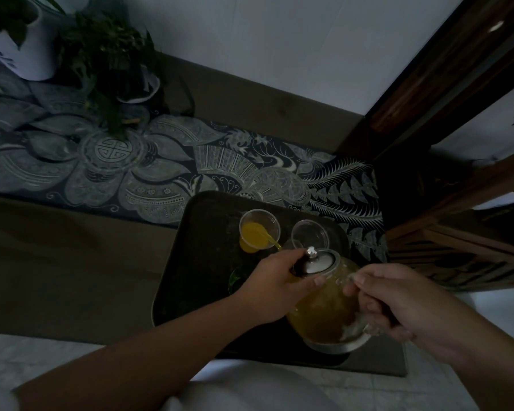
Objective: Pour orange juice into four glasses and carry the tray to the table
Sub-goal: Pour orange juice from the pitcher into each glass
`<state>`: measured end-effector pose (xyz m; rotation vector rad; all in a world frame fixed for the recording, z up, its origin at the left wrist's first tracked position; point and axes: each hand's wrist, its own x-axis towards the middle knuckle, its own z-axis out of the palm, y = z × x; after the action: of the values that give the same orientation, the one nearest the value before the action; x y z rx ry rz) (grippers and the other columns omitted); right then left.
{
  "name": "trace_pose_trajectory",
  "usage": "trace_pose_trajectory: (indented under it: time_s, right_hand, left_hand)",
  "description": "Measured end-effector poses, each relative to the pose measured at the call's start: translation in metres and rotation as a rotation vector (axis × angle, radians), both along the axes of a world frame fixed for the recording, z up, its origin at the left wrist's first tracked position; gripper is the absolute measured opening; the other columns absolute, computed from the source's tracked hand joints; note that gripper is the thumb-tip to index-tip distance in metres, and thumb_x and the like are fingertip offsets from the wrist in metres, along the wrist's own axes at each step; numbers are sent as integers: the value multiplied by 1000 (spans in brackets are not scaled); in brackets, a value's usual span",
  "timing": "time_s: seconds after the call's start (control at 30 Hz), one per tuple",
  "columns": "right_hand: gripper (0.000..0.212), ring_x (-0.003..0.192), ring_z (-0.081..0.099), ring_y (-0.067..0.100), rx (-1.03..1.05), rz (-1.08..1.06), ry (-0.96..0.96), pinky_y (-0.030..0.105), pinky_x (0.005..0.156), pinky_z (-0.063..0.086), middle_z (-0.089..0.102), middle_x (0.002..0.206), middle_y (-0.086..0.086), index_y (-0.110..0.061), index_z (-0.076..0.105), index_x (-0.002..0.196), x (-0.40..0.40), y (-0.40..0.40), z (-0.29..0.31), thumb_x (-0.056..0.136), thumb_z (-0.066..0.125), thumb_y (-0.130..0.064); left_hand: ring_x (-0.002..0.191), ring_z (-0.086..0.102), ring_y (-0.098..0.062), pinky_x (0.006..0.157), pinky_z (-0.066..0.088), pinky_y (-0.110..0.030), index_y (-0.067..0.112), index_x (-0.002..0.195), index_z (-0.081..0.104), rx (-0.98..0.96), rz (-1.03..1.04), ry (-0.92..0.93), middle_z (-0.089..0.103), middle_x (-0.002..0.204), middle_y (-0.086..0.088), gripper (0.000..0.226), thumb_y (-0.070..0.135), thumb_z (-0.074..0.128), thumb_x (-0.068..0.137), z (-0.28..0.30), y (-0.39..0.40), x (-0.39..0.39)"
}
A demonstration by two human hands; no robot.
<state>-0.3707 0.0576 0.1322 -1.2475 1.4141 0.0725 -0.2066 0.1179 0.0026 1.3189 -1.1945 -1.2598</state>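
We tilt the glass pitcher [324, 304], right hand [404, 315] gripping its handle, left hand [276, 287] steadying the lid [316, 262]; first glass [258, 229] filling on the tray [202, 256], second glass [309, 235] empty, others unseen.

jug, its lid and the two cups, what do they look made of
Jug: clear glass or plastic, apparently textured; the juice shows through its wall.
Lid: polished metal by its look; it is silvery with a bright knob.
Filling cup and empty cup: thin and clear, glass or plastic; too dim to say which.
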Motion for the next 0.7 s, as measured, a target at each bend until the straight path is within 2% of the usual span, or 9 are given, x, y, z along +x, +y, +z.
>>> trace_pose_trajectory:
  time_s: [0.13, 0.47, 0.7]
  right_hand:
    - [26, 37, 38, 9, 3, -2, -2, 14, 34, 21, 46, 49, -1, -1, 62, 91, 1, 1, 0, 99, 45, -19]
    - [26, 39, 38, 9, -13, 11, -5, 15, 35, 21, 47, 49, -2, -2, 63, 91, 0, 0, 0, 99, 46, -20]
    - [27, 37, 37, 9, -23, -14, -17, 14, 32, 27, 46, 48, -2, -1, 63, 90, 0, 1, -2, 99, 46, -19]
  left_hand:
    - [102, 62, -4, 91, 53, -40, 27, 119, 64, -2, -2, -5, 67, 110, 10, 32, 36, 67, 89, -1, 0, 1]
    - [104, 63, -7, 92, 53, -42, 27, 120, 64, 5, -6, 6, 68, 111, 9, 32, 35, 67, 90, -1, -1, 0]
    - [102, 63, -5, 91, 53, -41, 26, 119, 64, 2, 8, -12, 68, 110, 9, 31, 35, 67, 89, 1, -1, 1]
